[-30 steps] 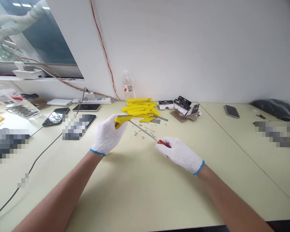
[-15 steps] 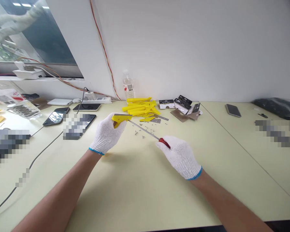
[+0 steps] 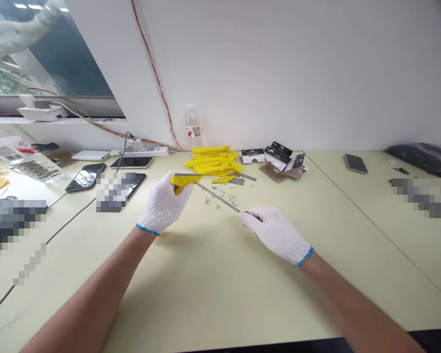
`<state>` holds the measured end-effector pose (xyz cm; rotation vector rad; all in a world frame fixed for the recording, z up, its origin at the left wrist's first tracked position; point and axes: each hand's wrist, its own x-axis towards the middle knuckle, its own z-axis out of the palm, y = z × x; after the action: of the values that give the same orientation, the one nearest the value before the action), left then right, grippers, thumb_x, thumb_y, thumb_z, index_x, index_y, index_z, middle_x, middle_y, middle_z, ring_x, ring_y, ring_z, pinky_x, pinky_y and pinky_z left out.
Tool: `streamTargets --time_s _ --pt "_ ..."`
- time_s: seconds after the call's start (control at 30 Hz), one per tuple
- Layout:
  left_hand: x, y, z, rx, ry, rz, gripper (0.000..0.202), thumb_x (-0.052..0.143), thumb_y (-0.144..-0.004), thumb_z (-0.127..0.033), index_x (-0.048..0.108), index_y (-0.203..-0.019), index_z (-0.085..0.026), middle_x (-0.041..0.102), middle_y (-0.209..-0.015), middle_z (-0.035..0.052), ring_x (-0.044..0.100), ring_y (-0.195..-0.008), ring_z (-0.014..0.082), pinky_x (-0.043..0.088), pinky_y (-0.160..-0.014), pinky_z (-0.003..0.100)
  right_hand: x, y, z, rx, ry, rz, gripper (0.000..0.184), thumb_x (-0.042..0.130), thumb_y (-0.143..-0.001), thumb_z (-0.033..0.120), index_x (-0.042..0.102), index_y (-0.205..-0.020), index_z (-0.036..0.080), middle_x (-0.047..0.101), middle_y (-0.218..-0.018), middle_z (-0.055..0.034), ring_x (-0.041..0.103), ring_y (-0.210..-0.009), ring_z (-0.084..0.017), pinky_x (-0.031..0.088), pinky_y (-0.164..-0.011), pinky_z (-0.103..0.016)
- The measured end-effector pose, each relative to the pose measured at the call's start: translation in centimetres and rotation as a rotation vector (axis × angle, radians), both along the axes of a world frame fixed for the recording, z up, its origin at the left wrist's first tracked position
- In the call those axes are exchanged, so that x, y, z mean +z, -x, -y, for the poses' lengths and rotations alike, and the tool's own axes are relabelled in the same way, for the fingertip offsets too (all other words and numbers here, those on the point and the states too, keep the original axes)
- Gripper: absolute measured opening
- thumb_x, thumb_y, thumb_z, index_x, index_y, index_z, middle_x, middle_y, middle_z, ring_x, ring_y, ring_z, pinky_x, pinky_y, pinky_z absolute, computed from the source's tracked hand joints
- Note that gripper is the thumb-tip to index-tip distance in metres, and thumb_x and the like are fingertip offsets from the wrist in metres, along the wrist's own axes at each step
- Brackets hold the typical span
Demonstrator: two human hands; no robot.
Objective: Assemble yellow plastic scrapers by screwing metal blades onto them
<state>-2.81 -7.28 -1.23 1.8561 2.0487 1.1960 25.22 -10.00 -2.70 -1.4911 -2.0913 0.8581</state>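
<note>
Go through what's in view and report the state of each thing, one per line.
Left hand: closed around yellow piece
Yellow piece: held above table, grey blade along its top
Right hand: closed around screwdriver handle
Screwdriver: tip at yellow piece
Small screws: loose, scattered
Yellow handles: piled
Bottle by the wall: upright
Bottle at far left: on its side
Power strip: plugged into

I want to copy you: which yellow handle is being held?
The yellow handle in the left hand, with the screwdriver pointed at it; those in the pile lie on the table.
</note>
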Motion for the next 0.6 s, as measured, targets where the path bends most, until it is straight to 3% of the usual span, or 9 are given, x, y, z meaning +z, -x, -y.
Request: streamTargets --time_s 0.13,0.33,0.47,0.6 --pt "-0.3 0.08 -0.12 0.004 -0.04 -0.029 0.023 0.067 -0.085 -0.034 0.071 -0.104 -0.021 0.068 -0.074 -0.0001 0.061 -0.064 0.0173 0.045 -0.062 0.027 -0.16 -0.19 -0.01 -0.026 0.324 -0.175 0.053 0.047 -0.095 0.065 0.064 -0.083 0.016 0.048 -0.058 -0.0018 0.031 -0.046 0.001 0.02 -0.049 -0.018" --pt "-0.72 0.34 -0.26 -0.053 -0.145 -0.066 0.025 0.067 -0.087 -0.033 0.073 -0.109 -0.022 0.075 -0.085 0.0026 0.066 -0.072 0.0182 0.049 -0.067 0.027 0.32 -0.41 -0.13 0.001 0.718 -0.415 0.041 0.046 -0.097 0.056 0.063 -0.096 0.018 0.05 -0.061 0.0018 0.023 -0.045 0.005 0.011 -0.051 -0.017" --pt "-0.43 0.56 0.01 -0.062 -0.265 -0.082 0.026 0.066 -0.089 -0.031 0.075 -0.113 -0.022 0.077 -0.094 0.0041 0.068 -0.076 0.0175 0.052 -0.073 0.027 0.38 -0.12 -0.25 0.005 0.886 -0.559 0.045 0.038 -0.101 0.056 0.06 -0.094 0.017 0.044 -0.057 0.0024 0.022 -0.045 0.005 0.012 -0.052 -0.017" --pt "-0.34 0.76 0.15 -0.05 -0.342 -0.1 0.028 0.067 -0.091 -0.032 0.075 -0.115 -0.021 0.078 -0.099 0.006 0.071 -0.083 0.0185 0.054 -0.08 0.028 0.46 -0.07 -0.15 0.019 0.926 -0.607 0.05 0.04 -0.1 0.062 0.06 -0.096 0.016 0.044 -0.06 0.0025 0.022 -0.045 0.005 0.011 -0.052 -0.018"
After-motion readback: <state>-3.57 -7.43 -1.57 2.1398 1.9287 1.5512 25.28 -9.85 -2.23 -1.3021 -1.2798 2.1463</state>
